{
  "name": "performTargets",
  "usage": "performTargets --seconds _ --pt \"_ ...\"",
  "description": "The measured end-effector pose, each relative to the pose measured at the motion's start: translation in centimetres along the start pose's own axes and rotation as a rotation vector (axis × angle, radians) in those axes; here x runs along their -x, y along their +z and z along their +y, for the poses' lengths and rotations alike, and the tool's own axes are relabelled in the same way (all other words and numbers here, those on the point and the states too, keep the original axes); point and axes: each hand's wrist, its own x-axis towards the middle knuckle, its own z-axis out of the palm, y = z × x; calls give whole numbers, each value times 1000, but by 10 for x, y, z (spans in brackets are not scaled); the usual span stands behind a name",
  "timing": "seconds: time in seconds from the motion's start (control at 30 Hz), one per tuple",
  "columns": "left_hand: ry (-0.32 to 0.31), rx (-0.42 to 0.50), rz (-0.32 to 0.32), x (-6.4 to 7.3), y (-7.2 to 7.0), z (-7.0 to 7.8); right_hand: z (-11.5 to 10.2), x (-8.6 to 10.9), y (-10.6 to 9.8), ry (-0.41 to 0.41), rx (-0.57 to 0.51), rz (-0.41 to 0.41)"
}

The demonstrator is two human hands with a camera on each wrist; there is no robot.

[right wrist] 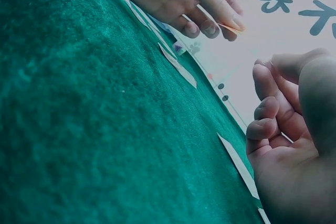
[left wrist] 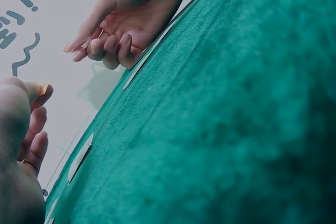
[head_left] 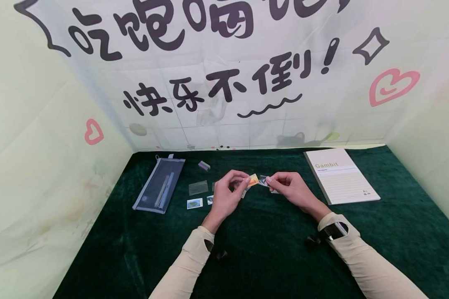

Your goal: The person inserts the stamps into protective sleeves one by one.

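Between thumb and index finger, my left hand [head_left: 228, 195] pinches a small orange-and-yellow stamp [head_left: 254, 180] above the table. Opposite it, my right hand [head_left: 294, 190] pinches a small clear plastic sleeve [head_left: 263, 180] by its edge. In the head view the stamp and the sleeve are close side by side; the right wrist view shows a gap between the two hands. Left of my left hand lie a blue-green stamp [head_left: 194, 203], a partly covered stamp [head_left: 210, 200] and a flat clear sleeve [head_left: 198, 188]. More small flat pieces are partly hidden beneath the hands.
A zipped mesh pouch [head_left: 161, 182] with pens inside lies at the left. A small purple eraser-like block [head_left: 204, 166] is behind the clear sleeve. At the right lies a "Gambit" notebook [head_left: 342, 176]. Dark green cloth [head_left: 254, 257] covers the table, with a printed backdrop behind.
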Motion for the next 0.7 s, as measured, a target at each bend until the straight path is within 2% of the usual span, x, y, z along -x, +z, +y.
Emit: performTargets --seconds 0.43,0.7 --pt "-2 -3 -24 0 1 -2 2 1 0 -28 15 -9" --pt "-1 10 -40 1 1 -2 2 1 0 -18 5 4"
